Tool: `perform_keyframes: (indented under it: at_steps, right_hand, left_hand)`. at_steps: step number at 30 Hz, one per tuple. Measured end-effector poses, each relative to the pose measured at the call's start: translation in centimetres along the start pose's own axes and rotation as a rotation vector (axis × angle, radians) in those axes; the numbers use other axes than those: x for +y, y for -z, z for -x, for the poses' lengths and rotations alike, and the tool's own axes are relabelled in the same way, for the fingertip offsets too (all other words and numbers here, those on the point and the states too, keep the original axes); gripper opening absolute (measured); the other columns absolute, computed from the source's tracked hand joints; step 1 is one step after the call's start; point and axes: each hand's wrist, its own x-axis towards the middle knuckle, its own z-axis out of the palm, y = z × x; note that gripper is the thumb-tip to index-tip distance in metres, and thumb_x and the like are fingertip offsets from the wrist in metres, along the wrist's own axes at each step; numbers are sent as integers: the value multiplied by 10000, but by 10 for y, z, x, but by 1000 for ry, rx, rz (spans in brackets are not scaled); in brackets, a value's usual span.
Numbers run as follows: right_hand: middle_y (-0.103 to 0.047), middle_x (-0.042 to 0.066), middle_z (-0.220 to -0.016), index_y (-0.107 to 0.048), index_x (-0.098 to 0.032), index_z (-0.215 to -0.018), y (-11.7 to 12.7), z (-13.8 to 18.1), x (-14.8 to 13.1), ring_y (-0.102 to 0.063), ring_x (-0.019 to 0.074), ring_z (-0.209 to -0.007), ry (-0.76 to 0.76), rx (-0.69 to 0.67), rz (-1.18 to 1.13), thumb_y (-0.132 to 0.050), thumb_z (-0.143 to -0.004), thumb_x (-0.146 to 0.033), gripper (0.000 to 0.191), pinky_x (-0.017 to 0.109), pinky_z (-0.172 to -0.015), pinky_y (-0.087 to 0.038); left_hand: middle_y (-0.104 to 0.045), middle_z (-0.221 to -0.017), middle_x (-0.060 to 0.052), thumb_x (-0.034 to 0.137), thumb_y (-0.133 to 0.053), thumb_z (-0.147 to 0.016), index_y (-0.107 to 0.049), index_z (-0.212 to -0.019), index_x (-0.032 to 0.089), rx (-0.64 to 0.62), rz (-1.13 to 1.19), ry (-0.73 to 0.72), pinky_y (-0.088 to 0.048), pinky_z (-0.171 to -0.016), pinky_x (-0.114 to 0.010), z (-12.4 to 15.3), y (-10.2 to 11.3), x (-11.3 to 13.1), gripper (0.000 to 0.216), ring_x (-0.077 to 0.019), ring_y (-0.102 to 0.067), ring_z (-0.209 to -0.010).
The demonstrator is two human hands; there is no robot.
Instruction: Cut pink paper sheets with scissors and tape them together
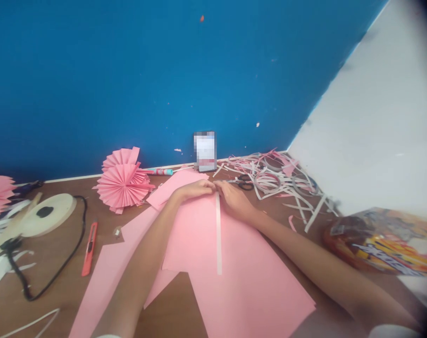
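Note:
A large pink paper sheet (248,277) lies in front of me, partly over other pink sheets. A narrow white strip (219,239) runs lengthwise along it, and its far end disappears between my fingers. My left hand (196,189) rests at that end with its fingers curled together. From the other side my right hand (234,201) meets it, fingertips pressed close to the left ones. Whatever is pinched between them is too small and hidden to make out. A smaller pink sheet (178,185) sits beyond my left wrist.
Pink folded paper rosettes (125,185) stand at the back left. A red cutter knife (89,249) and a cabled white round device (47,216) lie left. A phone (205,151) leans on the blue wall. Scissors (246,182), paper scraps (273,180) and a plastic packet (382,241) are right.

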Motion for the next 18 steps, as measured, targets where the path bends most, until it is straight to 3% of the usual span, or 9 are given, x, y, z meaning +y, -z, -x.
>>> perform_keyframes:
  at_steps: [9,18]
  right_hand:
    - [-583,84,-1227,-405,-218,-1319,0,-2,-2,-552,201,-1095,-36,3,-29,-333,-927,-159,403,345,-894,-452]
    - [-650,82,-1103,-452,-195,-1290,0,2,-3,-583,217,-994,57,66,103,-386,-899,-125,403,343,-866,-447]
  left_hand:
    - [-600,-762,-12,203,-505,-691,-611,-701,140,3,-41,-19,-409,-751,-278,-2,1,-1,123,-160,-527,-769]
    - [-650,-890,-35,286,-570,-765,-654,-846,143,-21,31,-26,-382,-899,-309,-7,3,-13,185,-168,-558,-882]
